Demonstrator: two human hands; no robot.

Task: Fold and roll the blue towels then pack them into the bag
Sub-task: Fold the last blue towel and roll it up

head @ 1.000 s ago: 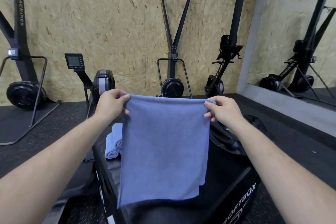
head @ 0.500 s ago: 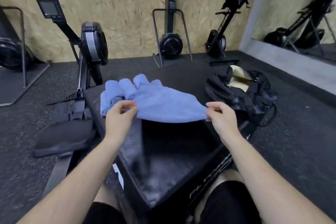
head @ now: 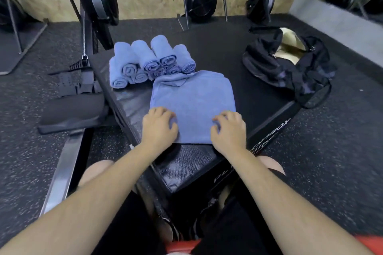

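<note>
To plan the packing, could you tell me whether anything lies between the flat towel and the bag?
Nothing visible does: only bare box top separates the flat towel from the bag on its right; the rolled towels sit far left, off that path.

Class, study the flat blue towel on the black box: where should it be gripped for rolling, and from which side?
Grip the flat towel by its near edge, at both corners, from the person's side. It lies flat with that edge free, where the left hand and right hand rest; its far edge reaches the rolled towels.
</note>
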